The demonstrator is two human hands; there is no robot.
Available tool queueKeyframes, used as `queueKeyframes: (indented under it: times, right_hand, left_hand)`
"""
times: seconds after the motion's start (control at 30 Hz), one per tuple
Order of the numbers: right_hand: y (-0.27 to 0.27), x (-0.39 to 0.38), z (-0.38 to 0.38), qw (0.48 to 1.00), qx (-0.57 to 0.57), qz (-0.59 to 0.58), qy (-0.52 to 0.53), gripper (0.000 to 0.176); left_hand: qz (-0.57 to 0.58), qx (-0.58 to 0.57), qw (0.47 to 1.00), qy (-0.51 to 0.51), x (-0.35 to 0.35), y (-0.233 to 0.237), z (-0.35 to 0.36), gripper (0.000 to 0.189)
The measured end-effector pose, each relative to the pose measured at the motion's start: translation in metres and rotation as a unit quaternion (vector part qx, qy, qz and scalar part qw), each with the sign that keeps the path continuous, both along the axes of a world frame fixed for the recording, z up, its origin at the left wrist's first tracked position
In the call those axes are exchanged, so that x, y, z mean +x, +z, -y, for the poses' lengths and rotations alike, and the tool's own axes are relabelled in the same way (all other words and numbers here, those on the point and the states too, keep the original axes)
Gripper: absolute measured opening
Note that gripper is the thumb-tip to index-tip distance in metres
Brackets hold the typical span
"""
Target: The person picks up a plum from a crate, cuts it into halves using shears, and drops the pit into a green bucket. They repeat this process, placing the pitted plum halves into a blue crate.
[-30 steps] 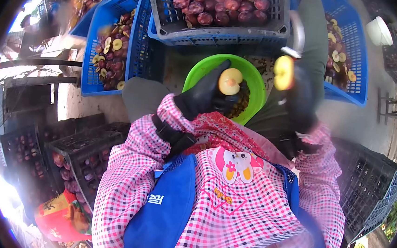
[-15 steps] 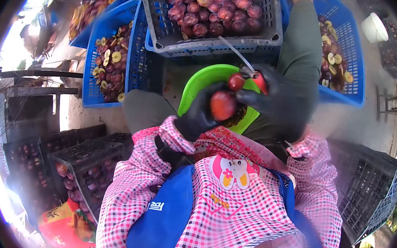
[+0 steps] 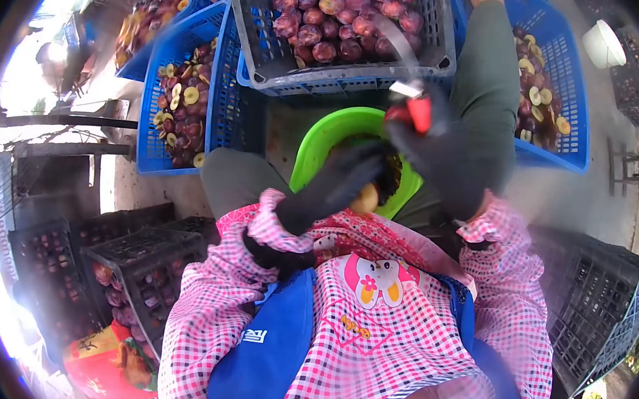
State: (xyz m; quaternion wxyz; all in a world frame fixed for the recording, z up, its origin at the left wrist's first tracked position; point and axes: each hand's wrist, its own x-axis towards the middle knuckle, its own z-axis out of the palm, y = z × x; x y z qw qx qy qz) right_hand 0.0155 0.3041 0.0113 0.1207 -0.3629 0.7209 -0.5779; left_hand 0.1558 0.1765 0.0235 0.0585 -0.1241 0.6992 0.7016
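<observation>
My left hand (image 3: 340, 177), in a black glove, is closed over the green basin (image 3: 311, 135). A plum half (image 3: 365, 199) with its pale yellow cut face showing sits at its fingers. Above and to the right, my right hand (image 3: 443, 153), also black-gloved, grips a knife (image 3: 419, 113) by its red handle. The knife's blade is smeared by motion and points up towards the plum crate. A dark red plum (image 3: 397, 115) shows beside the handle, partly hidden by the right hand. Dark bits lie inside the basin, mostly covered by the hands.
A black crate (image 3: 344, 81) of whole plums stands just ahead. Blue crates with halved plums are at left (image 3: 145, 122) and right (image 3: 575, 145). Black crates flank me at left (image 3: 144, 234) and right (image 3: 596, 311). A white bucket (image 3: 603, 45) stands far right.
My hands have moved apart. The right has swung the knife upward; the left has dropped lower into the basin area, where a cut pale face now shows instead of the red plum.
</observation>
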Motion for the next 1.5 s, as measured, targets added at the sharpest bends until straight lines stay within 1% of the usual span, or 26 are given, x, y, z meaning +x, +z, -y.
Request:
queueKeyframes:
  times: [0.03,0.07,0.1,0.13,0.17,0.23,0.27,0.33,0.37,0.4,0.43,0.47,0.53,0.57,0.63,0.77,0.9,0.97,1.0,1.03,1.1,1.17,1.2,1.23,1.3,1.5]
  right_hand:
    - [0.006,-0.007,-0.002,0.993,-0.049,-0.082,-0.066,0.028]
    - [0.033,-0.017,-0.008,0.984,-0.033,-0.108,-0.134,0.029]
    - [0.061,-0.029,-0.017,0.970,-0.018,-0.133,-0.203,0.029]
    - [0.064,-0.058,-0.029,0.946,-0.012,-0.188,-0.265,0.032]
    - [0.063,-0.094,-0.043,0.914,-0.006,-0.241,-0.325,0.034]
    - [0.067,-0.142,-0.066,0.936,-0.081,-0.197,-0.281,0.037]
    - [0.069,-0.145,-0.071,0.936,-0.084,-0.195,-0.282,0.037]
    - [0.072,-0.145,-0.077,0.949,-0.081,-0.131,-0.276,0.037]
    - [0.076,-0.132,-0.072,0.950,-0.081,-0.131,-0.273,0.037]
    - [0.082,-0.113,-0.061,0.950,0.001,-0.080,-0.300,0.035]
    - [0.085,-0.100,-0.053,0.941,0.081,-0.028,-0.326,0.033]
    - [0.073,-0.094,-0.049,0.959,-0.002,-0.105,-0.264,0.028]
    - [0.059,-0.085,-0.050,0.963,0.007,-0.113,-0.245,0.027]
    - [0.057,-0.082,-0.052,0.967,0.018,-0.122,-0.223,0.025]
    - [0.058,-0.080,-0.056,0.973,0.013,-0.109,-0.203,0.025]
    - [0.040,-0.072,-0.058,0.972,0.022,-0.085,-0.218,0.026]
    - [0.033,-0.055,-0.050,0.985,-0.024,-0.055,-0.159,0.022]
    - [0.036,-0.035,-0.041,0.989,-0.010,-0.040,-0.141,0.020]
    - [0.034,-0.024,-0.034,0.996,-0.027,-0.001,-0.082,0.019]
    - [0.032,-0.014,-0.028,0.998,-0.044,0.038,-0.023,0.018]
    - [0.023,0.007,-0.020,0.999,-0.031,0.036,-0.015,0.018]
    - [0.009,0.020,-0.020,0.999,-0.011,0.040,-0.002,0.017]
    - [0.003,0.025,-0.020,1.000,-0.011,0.014,-0.001,0.017]
    - [-0.001,0.029,-0.021,1.000,-0.010,-0.013,0.000,0.017]
    - [-0.008,0.033,-0.023,1.000,0.003,-0.009,-0.003,0.017]
    - [-0.011,0.042,-0.026,0.998,0.052,-0.031,0.006,0.019]
  left_hand:
    - [0.039,-0.007,0.999,0.002,0.004,0.013,0.017,0.031]
    - [-0.117,-0.127,0.985,0.005,0.004,0.016,0.046,0.033]
    - [-0.169,-0.477,0.861,0.057,0.015,0.025,0.079,0.034]
    - [-0.124,-0.463,0.852,0.211,0.027,0.018,0.115,0.032]
    - [-0.098,-0.579,0.788,0.188,0.033,0.056,0.139,0.029]
    - [-0.083,-0.637,0.706,0.298,0.038,0.070,0.193,0.035]
    - [-0.084,-0.640,0.704,0.297,0.027,0.076,0.195,0.035]
    - [-0.178,-0.647,0.705,0.229,-0.005,0.085,0.190,0.036]
    - [-0.140,-0.615,0.750,0.202,-0.025,0.074,0.192,0.036]
    - [-0.103,-0.579,0.790,0.173,-0.049,0.059,0.195,0.037]
    - [-0.091,-0.669,0.729,0.118,-0.074,0.049,0.193,0.037]
    - [-0.077,-0.748,0.656,0.060,-0.097,0.039,0.193,0.038]
    - [0.004,-0.785,0.615,-0.073,-0.142,0.015,0.213,0.034]
    - [0.011,-0.823,0.551,-0.136,-0.155,0.003,0.223,0.035]
    - [0.039,-0.834,0.517,-0.189,-0.177,-0.015,0.243,0.036]
    - [0.060,-0.814,0.545,-0.192,-0.185,-0.029,0.261,0.036]
    - [0.045,-0.779,0.605,-0.157,-0.177,-0.016,0.255,0.037]
    - [0.046,-0.445,0.887,-0.117,-0.169,0.012,0.224,0.040]
    - [0.016,-0.229,0.971,-0.070,-0.147,0.020,0.189,0.042]
    - [-0.014,0.001,1.000,-0.018,-0.119,0.030,0.146,0.046]
    - [0.023,-0.017,0.999,-0.029,-0.084,0.056,0.088,0.047]
    - [0.019,0.056,0.998,-0.038,-0.061,0.017,0.065,0.046]
    - [-0.048,0.204,0.977,0.044,-0.047,0.015,0.035,0.044]
    - [0.000,0.349,0.937,-0.010,-0.038,-0.002,0.043,0.045]
    - [0.012,0.368,0.927,0.077,-0.020,-0.020,0.029,0.053]
    - [-0.050,0.283,0.951,0.110,-0.012,-0.032,0.010,0.048]
